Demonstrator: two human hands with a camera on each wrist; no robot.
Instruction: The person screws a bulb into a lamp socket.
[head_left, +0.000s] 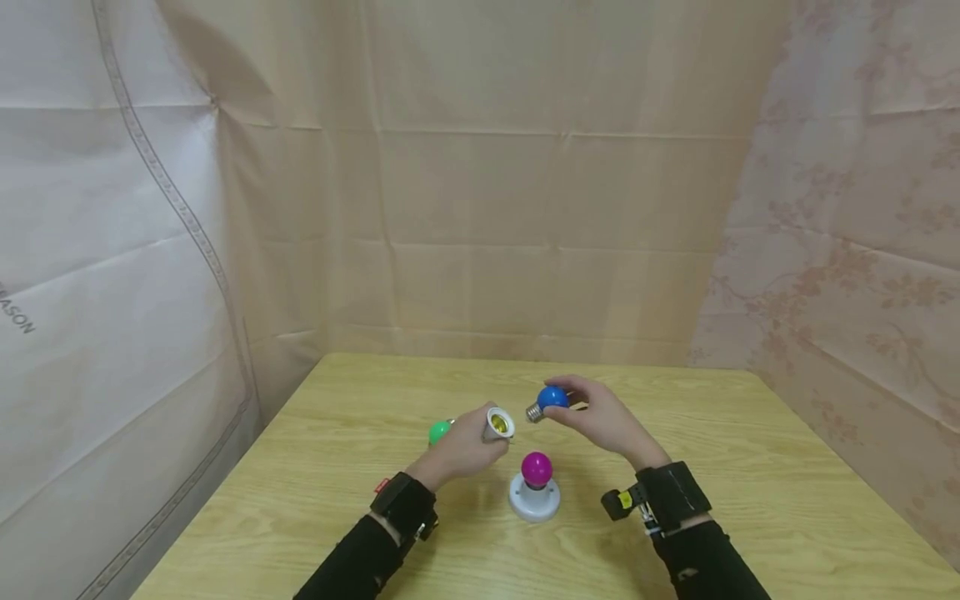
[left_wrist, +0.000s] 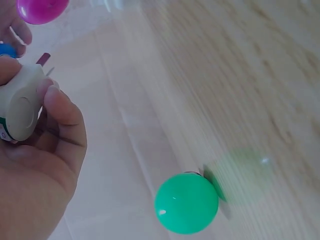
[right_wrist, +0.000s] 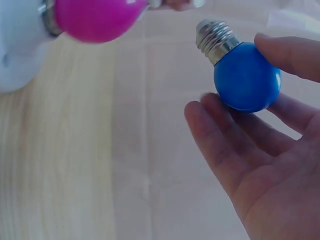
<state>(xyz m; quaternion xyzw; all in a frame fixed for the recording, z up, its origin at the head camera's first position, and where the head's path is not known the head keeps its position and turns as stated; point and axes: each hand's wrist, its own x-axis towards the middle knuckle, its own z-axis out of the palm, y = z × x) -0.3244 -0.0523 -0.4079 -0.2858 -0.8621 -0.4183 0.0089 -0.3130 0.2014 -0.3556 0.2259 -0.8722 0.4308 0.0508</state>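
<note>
My left hand (head_left: pixel 468 443) grips a white lamp socket (head_left: pixel 498 423) whose open end, with a brass-coloured inside, faces right in the head view. To its right, my right hand (head_left: pixel 600 414) pinches a blue light bulb (head_left: pixel 553 398) between thumb and fingertips. The bulb's silver screw base (right_wrist: pixel 217 40) points toward the socket, with a gap between the two. Below and between the hands, a magenta bulb (head_left: pixel 536 469) stands upright in a round white lamp holder (head_left: pixel 534 503) on the table. A green bulb (left_wrist: pixel 186 203) lies on the table beyond the left hand, partly hidden by it in the head view.
The wooden table (head_left: pixel 750 475) reaches back to a beige cloth (head_left: pixel 525 208). A white cloth (head_left: pixel 112 333) hangs on the left and a flower-patterned cloth (head_left: pixel 862 292) on the right. Each wrist wears a black strap with a camera.
</note>
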